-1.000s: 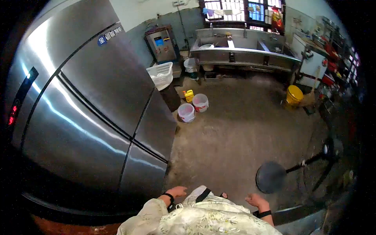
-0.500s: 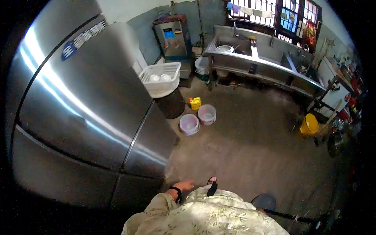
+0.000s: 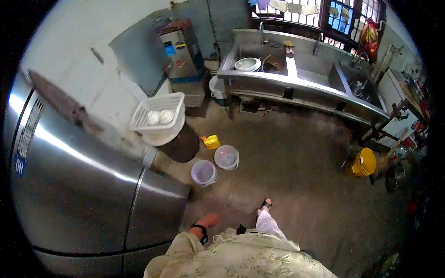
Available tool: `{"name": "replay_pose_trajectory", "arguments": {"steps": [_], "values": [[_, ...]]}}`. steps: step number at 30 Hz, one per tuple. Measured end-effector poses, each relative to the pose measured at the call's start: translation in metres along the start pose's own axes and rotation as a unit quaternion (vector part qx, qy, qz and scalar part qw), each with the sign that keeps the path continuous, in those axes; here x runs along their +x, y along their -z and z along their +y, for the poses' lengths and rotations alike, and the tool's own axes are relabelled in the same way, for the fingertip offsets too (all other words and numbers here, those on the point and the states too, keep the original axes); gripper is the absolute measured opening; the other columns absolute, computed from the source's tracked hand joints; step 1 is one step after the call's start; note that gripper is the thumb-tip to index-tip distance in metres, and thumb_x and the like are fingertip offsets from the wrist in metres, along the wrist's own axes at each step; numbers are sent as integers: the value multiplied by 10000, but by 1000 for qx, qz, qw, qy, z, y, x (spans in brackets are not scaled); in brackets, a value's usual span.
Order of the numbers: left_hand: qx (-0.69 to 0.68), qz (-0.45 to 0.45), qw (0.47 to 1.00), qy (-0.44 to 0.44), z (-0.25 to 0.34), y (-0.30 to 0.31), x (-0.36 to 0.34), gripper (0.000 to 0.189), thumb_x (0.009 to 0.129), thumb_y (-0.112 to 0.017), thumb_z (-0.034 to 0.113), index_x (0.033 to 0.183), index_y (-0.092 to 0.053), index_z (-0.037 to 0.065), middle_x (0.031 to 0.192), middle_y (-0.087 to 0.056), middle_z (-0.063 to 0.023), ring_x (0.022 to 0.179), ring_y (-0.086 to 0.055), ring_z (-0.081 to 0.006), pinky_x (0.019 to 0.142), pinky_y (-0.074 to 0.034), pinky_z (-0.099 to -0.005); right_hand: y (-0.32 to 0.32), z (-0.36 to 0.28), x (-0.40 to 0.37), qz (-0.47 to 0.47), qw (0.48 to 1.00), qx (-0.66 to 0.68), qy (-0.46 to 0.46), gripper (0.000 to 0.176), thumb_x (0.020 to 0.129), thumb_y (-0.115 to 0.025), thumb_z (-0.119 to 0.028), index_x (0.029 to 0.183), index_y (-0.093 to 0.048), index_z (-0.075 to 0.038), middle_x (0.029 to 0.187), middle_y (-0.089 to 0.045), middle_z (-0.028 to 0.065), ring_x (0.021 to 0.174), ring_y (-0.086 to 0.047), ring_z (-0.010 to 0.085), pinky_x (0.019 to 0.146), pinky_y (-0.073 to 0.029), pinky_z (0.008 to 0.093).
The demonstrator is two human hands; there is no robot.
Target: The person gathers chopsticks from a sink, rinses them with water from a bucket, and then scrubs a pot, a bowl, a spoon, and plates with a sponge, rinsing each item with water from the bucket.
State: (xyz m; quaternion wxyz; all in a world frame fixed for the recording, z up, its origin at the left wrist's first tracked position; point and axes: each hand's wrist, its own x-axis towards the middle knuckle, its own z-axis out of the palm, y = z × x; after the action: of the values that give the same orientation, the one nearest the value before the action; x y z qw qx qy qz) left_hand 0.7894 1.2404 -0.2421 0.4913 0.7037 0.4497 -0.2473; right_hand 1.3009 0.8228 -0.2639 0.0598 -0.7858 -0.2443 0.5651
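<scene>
My left hand (image 3: 211, 220) hangs low at my side, with a dark band round the wrist. It touches nothing that I can see, and its fingers are too small and smeared to read. Nearest to it are the steel refrigerator (image 3: 160, 204) on the left and a pinkish plastic bucket (image 3: 204, 173) ahead. Beside that bucket stand a second whitish bucket (image 3: 226, 157) and a yellow jug (image 3: 212, 142). My right hand is out of view.
A white basket (image 3: 174, 103) holding bowls rests on a dark drum (image 3: 183, 143). Along the far wall runs a steel sink (image 3: 296, 79), with a basin (image 3: 247, 64) in its left bowl. A yellow bucket (image 3: 367, 161) stands at right. A steel cabinet (image 3: 181, 58) stands beyond the drum.
My view has come forward and turned, so the refrigerator has slid left and more wall shows behind it. The buckets and sink appear nearer. One foot has stepped ahead.
</scene>
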Motion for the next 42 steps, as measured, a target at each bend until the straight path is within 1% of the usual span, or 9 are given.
{"name": "replay_pose_trajectory", "arguments": {"steps": [5, 7, 9, 11, 14, 20, 26, 35, 42], "values": [[134, 100, 979, -119, 24, 47, 53, 555, 938, -538, 288, 1443, -395, 105, 1190, -620, -177, 1029, -602, -335, 871, -476, -457, 87, 55, 152, -22, 983, -86, 161, 389, 844, -618, -275, 1155, -646, -44, 1067, -684, 102, 958, -629, 349, 779, -505, 450], [212, 154, 943, -206, 52, 73, 86, 548, 938, -526, 321, 1419, -424, 81, 1312, -553, -189, 1111, -574, -347, 936, -455, -445, 182, -30, 161, -28, 988, 146, 41, 386, 881, -589, -324, 1106, -671, -22, 982, -705, 127, 949, -656, 196, 805, -515, 421], [-18, 56, 998, -23, 71, 104, 92, 547, 923, -522, 331, 1392, -453, 58, 1381, -492, -190, 1201, -515, -344, 1002, -412, -430, 267, -188, 137, 29, 985, -169, -9, 375, 871, -590, -296, 1116, -654, -20, 911, -706, 147, 866, -675, 216, 728, -529, 421], [-121, 38, 989, 76, 143, 160, 71, 549, 915, -519, 337, 1379, -468, 47, 1415, -462, -190, 1245, -486, -342, 1036, -391, -423, 315, -281, 152, 89, 972, -200, 84, 389, 869, -614, -241, 1173, -621, 2, 1023, -692, 186, 976, -664, 236, 806, -523, 406], [51, 85, 995, -7, 153, 197, 108, 549, 899, -522, 337, 1361, -485, 44, 1391, -489, -193, 1237, -499, -341, 1054, -380, -422, 353, -347, 190, 122, 957, -146, 219, 440, 883, -610, -207, 1261, -562, 13, 1165, -652, 193, 1075, -633, 260, 892, -504, 373], [15, 24, 999, 42, 146, 310, 219, 537, 903, -521, 345, 1352, -498, 52, 1306, -562, -200, 1149, -574, -356, 989, -447, -412, 370, -470, 228, 30, 977, -132, 162, 503, 904, -582, -223, 1338, -491, 15, 1263, -606, 182, 1148, -596, 288, 971, -473, 365], [-81, 228, 965, -101, 174, 459, 307, 501, 884, -577, 246, 1325, -512, 16, 1132, -650, -192, 994, -630, -319, 866, -495, -395, 410, -564, 243, 49, 979, -125, 154, 460, 878, -602, -201, 1284, -541, 7, 1169, -649, 202, 1086, -629, 287, 918, -496, 372], [-197, 247, 925, -212, 353, 687, 403, 484, 921, -569, 225, 1361, -492, 38, 1075, -670, -132, 964, -629, -185, 873, -484, -309, 530, -744, 268, 110, 954, -101, 259, 405, 894, -590, -169, 1261, -556, 0, 1127, -651, 215, 1035, -633, 367, 882, -518, 402], [-215, 191, 923, -255, 491, 826, 475, 505, 928, -575, 178, 1394, -450, 27, 1127, -646, -115, 1013, -592, -151, 905, -464, -297, 643, -908, 360, 115, 889, -58, 439, 592, 910, -598, -179, 1415, -354, 11, 1369, -466, 276, 1253, -480, 396, 1045, -405, 402]]}}
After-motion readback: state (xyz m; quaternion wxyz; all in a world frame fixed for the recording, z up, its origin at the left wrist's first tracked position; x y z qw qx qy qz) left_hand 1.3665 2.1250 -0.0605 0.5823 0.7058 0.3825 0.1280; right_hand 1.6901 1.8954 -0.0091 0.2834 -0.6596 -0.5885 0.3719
